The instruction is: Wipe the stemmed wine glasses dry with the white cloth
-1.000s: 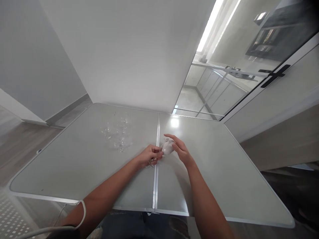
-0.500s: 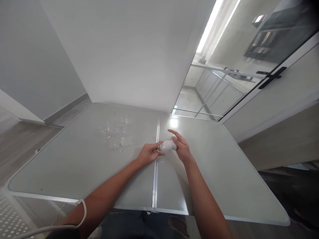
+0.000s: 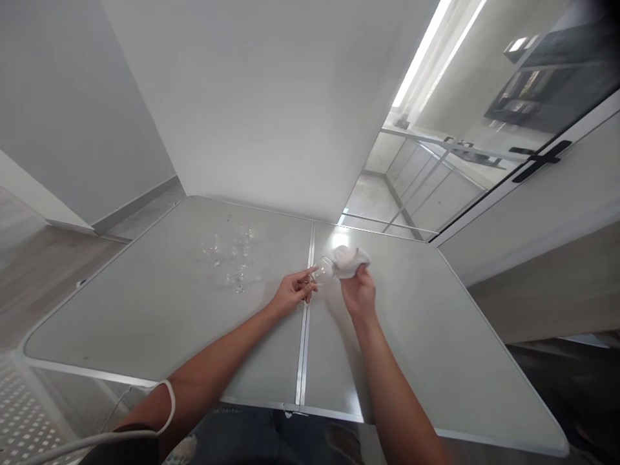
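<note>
My left hand (image 3: 296, 288) pinches the stem end of a clear wine glass (image 3: 323, 270), held tilted with its bowl toward the right, over the table's middle seam. A white cloth (image 3: 351, 261) is bunched in my right hand (image 3: 359, 289), just at the mouth of the bowl. Whether the cloth touches the rim is hard to tell. On the left half of the table stand several more clear stemmed glasses (image 3: 237, 271), faint against the pale surface.
A pale folding table (image 3: 159, 323) with a metal edge and centre seam lies under my hands. Behind it rises a white wall (image 3: 252, 116). A glass door with a black handle (image 3: 541, 160) is at the right. A white cable (image 3: 170, 400) loops by my left forearm.
My right hand has drawn the cloth out of the glass bowl, up and to the right, leaving the bowl see-through. My left hand still grips the glass in nearly the same place.
</note>
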`<act>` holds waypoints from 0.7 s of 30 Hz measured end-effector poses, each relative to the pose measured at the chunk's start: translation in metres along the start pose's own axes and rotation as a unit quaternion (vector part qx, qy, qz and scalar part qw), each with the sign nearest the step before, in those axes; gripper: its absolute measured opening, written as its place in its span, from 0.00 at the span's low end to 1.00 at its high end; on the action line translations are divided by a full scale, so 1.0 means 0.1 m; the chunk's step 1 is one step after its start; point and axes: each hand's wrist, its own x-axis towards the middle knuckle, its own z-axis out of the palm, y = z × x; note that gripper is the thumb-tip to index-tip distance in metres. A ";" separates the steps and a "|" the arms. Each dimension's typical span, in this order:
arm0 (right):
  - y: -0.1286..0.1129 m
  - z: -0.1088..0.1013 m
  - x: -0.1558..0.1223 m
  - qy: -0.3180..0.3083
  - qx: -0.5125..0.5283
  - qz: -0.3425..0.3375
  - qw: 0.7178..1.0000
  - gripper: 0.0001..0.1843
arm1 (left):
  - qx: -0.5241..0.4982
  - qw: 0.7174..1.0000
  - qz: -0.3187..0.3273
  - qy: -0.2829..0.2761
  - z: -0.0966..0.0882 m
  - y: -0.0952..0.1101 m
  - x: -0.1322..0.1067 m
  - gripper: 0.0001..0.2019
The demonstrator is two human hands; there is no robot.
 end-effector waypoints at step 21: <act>-0.03 0.19 -0.16 -0.072 -0.521 -0.078 0.847 0.20 | 0.289 0.955 0.064 -0.009 0.06 0.03 -0.11 0.12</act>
